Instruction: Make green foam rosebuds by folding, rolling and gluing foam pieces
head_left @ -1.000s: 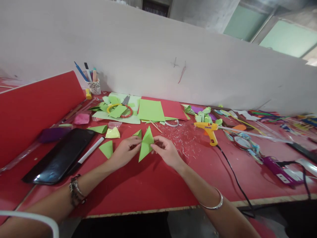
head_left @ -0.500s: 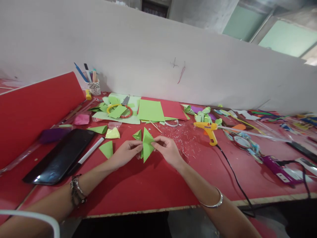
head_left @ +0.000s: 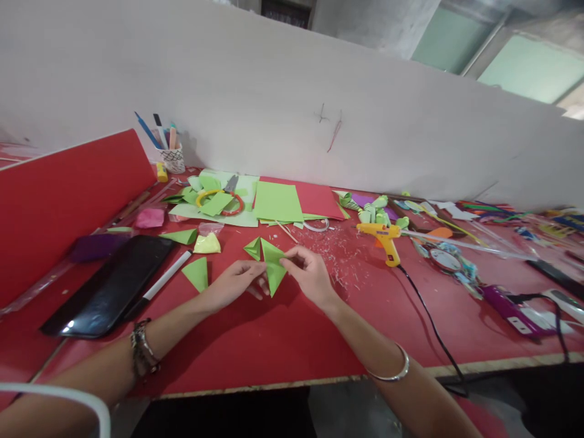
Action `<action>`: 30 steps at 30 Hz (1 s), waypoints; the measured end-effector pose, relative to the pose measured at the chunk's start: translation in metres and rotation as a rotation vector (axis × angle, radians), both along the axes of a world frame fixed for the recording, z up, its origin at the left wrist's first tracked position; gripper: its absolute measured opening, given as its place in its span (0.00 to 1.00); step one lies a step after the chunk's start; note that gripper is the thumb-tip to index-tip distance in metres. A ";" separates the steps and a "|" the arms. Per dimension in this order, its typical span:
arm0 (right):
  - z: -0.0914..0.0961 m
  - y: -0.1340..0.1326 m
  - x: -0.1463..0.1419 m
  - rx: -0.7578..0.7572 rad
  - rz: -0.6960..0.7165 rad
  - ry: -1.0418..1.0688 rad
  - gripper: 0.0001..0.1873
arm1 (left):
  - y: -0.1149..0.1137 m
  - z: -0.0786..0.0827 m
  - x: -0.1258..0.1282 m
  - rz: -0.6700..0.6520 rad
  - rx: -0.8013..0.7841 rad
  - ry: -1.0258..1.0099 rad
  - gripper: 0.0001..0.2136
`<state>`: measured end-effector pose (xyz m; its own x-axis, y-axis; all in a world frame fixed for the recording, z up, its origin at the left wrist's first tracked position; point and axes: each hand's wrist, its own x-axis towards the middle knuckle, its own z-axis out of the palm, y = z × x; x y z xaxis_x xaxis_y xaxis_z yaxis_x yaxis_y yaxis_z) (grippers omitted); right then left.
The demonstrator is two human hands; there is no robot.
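In front of me is a folded piece of green paper, raised a little above the red table, its lower point hanging down. My right hand is closed on its right edge, thumb against fingers. At the left edge, my left hand has its thumb and forefinger on the paper, while its other fingers curl below, partly hidden. Just behind the left fingertips sits a small folded green paper piece. A green paper cone lies left of my left hand, with another green cone behind it.
Left are a black phone and a white marker. Scissors and green sheets lie at the back. To the right are a yellow glue gun, its black cord, and a purple power strip. Glue scraps litter the table.
The folded paper has turned so a broader face shows, and it has shifted slightly right with my right hand. My left hand's lower fingers have loosened and show more.
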<state>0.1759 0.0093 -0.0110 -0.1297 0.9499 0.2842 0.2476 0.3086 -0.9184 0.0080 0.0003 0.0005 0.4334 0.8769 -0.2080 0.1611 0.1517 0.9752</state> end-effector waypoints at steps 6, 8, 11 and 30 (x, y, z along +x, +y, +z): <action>0.000 -0.002 -0.002 -0.111 0.108 0.090 0.07 | 0.000 -0.002 -0.001 -0.015 0.221 0.164 0.14; 0.001 -0.001 -0.001 -0.159 0.148 0.135 0.07 | 0.000 -0.002 -0.002 -0.015 0.302 0.207 0.15; 0.003 -0.001 -0.001 -0.253 0.200 0.190 0.15 | 0.001 -0.001 -0.003 -0.025 0.370 0.275 0.16; 0.002 -0.002 0.001 -0.361 0.321 0.122 0.16 | 0.001 -0.001 -0.004 -0.061 0.456 0.299 0.18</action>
<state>0.1766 0.0077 -0.0090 -0.4178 0.9082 -0.0240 0.0759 0.0085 -0.9971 0.0036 0.0008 -0.0001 0.4666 0.8820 0.0657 0.4365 -0.2942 0.8502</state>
